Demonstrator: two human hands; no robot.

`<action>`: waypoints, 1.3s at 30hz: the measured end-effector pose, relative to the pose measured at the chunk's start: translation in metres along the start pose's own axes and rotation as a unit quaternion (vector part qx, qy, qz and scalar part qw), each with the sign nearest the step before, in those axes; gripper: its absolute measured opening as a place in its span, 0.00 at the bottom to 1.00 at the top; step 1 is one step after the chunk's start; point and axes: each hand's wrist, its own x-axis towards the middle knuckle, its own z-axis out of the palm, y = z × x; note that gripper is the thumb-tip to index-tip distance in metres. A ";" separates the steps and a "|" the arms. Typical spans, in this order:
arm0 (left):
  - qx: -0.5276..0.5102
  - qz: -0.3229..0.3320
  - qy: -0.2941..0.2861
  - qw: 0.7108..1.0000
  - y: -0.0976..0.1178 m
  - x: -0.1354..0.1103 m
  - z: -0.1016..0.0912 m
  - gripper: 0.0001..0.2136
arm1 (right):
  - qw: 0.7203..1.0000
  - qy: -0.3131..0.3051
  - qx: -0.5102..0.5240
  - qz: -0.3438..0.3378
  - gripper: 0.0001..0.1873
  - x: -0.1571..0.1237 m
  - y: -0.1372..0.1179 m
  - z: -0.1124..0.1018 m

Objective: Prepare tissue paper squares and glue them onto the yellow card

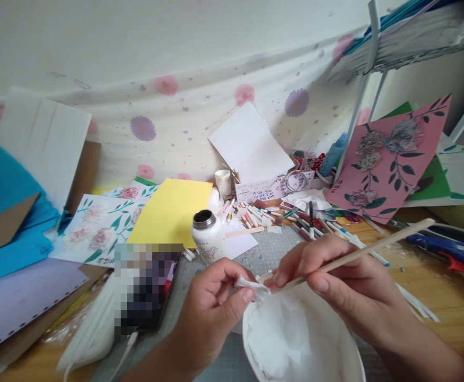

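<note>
My left hand (211, 305) pinches a small crumpled piece of white tissue paper (255, 288) between thumb and fingers. In my right hand (347, 284) is a thin wooden stick (381, 243), slanting down to the left, its lower end at the tissue paper. The right fingertips also come close to the tissue; whether they touch it I cannot tell. Just below both hands is a white bowl (357, 347), with thin white tissue sheets (281, 331) inside it. Part of the bowl's far rim is hidden by the hands.
An uncapped white bottle (206, 239) stands beyond my left hand, beside a yellow sheet (172, 209). A phone (152, 289) lies left on the grey cutting mat (269, 249). Scattered markers (259, 215) lie behind; a blue glue gun (450, 249) and pink flower picture (394, 159) are right.
</note>
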 end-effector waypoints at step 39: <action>0.000 -0.002 -0.005 1.000 0.000 0.001 0.000 0.06 | 1.000 -0.009 -0.014 0.011 0.05 -0.001 -0.002 -0.002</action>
